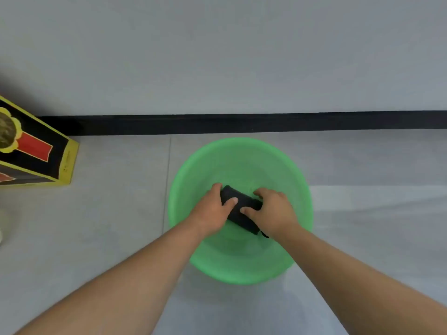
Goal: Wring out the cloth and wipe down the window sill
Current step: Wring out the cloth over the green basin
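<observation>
Both hands are on the dark cloth (242, 209), just right of frame centre, held over/inside the green basin (242, 151) that sits on the pale floor (108, 213). Left hand (212, 209) is clamped round the cloth's upper-left end, thumb across the top. Right hand (273, 211) grips the lower-right end, thumb pressed on it too. The cloth is bunched into a short fat roll between the two fists, w/ a loose corner and a small tag or loop poking out below the right wrist.

Progress, as I judge it: early. The grip looks like the wringing step itself, either under way or about to start. Can't tell whether any water is running off, or whether the basin holds water; the inside just reads as smooth green. The wipe-down looks not yet started; no window sill in view, only a grey wall (217, 56) w/ a black skirting strip (242, 123) across mid-frame. So left to do: finish the squeeze, carry the cloth to the sill, wipe it.

Count: 1 cloth, 1 basin, 2 hands w/ bare forearms coming in from the bottom corners, 1 black-and-yellow box (36, 151) w/ red markings at the left edge. A pale rounded shape at the far left edge is cut off, can't ID it.
</observation>
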A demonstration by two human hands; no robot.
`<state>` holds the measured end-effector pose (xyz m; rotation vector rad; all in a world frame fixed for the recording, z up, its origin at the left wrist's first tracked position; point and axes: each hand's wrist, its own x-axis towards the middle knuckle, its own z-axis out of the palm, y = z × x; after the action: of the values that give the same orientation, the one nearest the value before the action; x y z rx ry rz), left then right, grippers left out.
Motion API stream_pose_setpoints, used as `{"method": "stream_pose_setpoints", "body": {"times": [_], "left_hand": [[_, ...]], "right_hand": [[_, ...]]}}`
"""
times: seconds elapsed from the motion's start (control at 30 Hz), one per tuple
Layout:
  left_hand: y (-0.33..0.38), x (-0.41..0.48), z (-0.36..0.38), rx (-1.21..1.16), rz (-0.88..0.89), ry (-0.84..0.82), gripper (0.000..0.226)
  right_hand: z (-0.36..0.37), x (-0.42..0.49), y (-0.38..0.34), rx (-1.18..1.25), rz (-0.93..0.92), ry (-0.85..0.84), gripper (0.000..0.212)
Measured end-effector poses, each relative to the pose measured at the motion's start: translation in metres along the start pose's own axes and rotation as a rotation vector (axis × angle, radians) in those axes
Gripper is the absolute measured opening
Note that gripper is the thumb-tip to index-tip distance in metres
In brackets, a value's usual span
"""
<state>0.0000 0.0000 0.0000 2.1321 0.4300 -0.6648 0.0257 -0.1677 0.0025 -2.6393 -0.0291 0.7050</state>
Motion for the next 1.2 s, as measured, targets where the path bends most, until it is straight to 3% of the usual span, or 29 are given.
{"method": "stream_pose_setpoints", "body": {"times": [0.07, 0.17, 0.37, 0.57, 0.67, 0.73, 0.87, 1.0, 1.2], "left_hand": [[-0.003, 0.006, 0.004, 0.027, -0.003, -0.007, 0.055], [-0.009, 0.008, 0.01, 0.031, -0.08, -0.023, 0.06], [-0.006, -0.004, 0.008, -0.39, -0.188, -0.1, 0.051], [0.021, -0.021, -0.015, -0.567, -0.064, 0.069, 0.046], [0.036, -0.027, -0.019, -0.667, -0.073, 0.211, 0.044], [0.045, -0.031, -0.017, -0.736, -0.094, 0.26, 0.04], [0.05, -0.039, -0.009, -0.676, -0.122, 0.268, 0.042], [0.044, -0.043, 0.0, -0.511, -0.117, 0.378, 0.048], [0.043, -0.041, 0.003, -0.485, -0.05, 0.429, 0.043]], "right_hand": [[0.003, 0.004, 0.0, -0.028, 0.062, -0.029, 0.061], [0.008, 0.009, 0.001, -0.027, 0.123, -0.13, 0.039], [-0.01, -0.001, -0.002, 0.424, 0.089, -0.264, 0.019], [-0.055, -0.019, -0.014, 0.845, 0.059, -0.41, 0.014], [-0.066, -0.026, -0.027, 1.121, 0.173, -0.319, 0.029], [-0.067, -0.031, -0.038, 1.259, 0.262, -0.242, 0.029], [-0.055, -0.037, -0.061, 1.283, 0.397, -0.195, 0.035], [-0.038, -0.036, -0.074, 1.069, 0.351, -0.104, 0.041], [-0.026, -0.036, -0.074, 1.06, 0.281, -0.086, 0.037]]}}
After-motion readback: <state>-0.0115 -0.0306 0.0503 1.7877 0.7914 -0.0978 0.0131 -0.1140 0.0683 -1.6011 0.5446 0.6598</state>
